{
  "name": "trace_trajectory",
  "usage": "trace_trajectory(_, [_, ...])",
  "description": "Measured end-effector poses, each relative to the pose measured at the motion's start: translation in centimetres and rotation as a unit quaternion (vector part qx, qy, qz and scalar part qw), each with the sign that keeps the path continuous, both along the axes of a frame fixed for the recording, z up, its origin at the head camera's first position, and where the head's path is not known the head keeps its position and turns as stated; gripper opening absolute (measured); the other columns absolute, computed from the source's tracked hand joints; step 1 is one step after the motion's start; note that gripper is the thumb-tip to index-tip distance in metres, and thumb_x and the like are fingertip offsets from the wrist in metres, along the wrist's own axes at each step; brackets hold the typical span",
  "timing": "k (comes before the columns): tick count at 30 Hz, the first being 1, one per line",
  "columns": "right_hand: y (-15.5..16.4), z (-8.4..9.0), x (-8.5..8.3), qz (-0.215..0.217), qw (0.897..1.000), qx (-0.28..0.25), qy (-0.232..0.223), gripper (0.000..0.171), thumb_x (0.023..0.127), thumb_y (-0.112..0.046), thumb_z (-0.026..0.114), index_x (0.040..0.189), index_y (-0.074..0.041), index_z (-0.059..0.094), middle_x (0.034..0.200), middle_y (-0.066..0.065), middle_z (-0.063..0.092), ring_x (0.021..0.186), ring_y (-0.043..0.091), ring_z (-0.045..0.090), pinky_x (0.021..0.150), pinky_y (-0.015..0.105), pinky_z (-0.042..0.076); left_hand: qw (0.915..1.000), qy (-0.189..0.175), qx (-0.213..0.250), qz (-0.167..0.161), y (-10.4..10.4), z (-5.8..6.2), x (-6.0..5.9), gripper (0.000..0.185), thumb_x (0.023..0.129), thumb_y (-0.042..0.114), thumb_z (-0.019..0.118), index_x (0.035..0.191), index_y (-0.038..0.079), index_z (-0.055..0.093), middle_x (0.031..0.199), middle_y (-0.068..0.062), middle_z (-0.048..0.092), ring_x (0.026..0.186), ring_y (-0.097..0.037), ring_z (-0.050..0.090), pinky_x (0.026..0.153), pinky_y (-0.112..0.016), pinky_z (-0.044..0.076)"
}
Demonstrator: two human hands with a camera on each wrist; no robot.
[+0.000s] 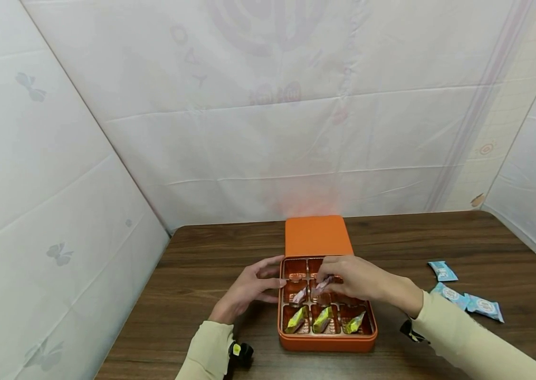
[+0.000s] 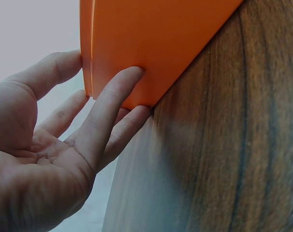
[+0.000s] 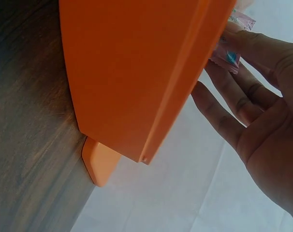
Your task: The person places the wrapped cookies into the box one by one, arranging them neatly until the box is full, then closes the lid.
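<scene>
An orange box [image 1: 327, 344] with a divided inner tray sits on the table. Three yellow-green wrapped candies [image 1: 322, 320] fill its front row of compartments, and a pink wrapped candy [image 1: 299, 295] lies in the middle row's left one. Over the middle compartment, my right hand [image 1: 360, 277] pinches another pink wrapped candy [image 3: 228, 57] between thumb and fingers. At the box's left side, my left hand [image 1: 246, 289] touches the wall with spread, fairly straight fingers, the thumb [image 2: 64, 70] at the rim. The right hand covers part of the tray's right side.
Behind the box lies its orange lid [image 1: 317, 236], flat on the dark wooden table [image 1: 220, 248]. Three blue wrapped packets [image 1: 485, 307] lie to the right, beyond the right forearm. White sheeting [image 1: 230, 132] hangs along the table's back and sides.
</scene>
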State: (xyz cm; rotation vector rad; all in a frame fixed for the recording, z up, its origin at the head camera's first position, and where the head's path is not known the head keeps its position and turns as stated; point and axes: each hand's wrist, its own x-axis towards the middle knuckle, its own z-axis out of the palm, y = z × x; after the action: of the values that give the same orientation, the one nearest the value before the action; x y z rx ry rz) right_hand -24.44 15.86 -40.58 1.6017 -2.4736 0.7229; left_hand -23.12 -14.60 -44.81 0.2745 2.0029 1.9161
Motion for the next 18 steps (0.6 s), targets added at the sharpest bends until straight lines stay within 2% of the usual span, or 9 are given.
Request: trace_trajectory(18, [0.14,-0.36,-0.06,0.004,1.0,0.021,-0.005,0.013,0.094,-0.011,0.083,0.105,-0.016,0.081,0.101,-0.009,0.067,0.088,0.003,0.065,0.075,0.023,0.058,1.0,-0.001,0.001,-0.003,0.0,0.12,0.04,0.067,0.099,0.01,0.077,0.16,0.009,0.05,0.151,-0.025,0.055,0.115,-0.037,0.071,0.083,-0.051,0.064])
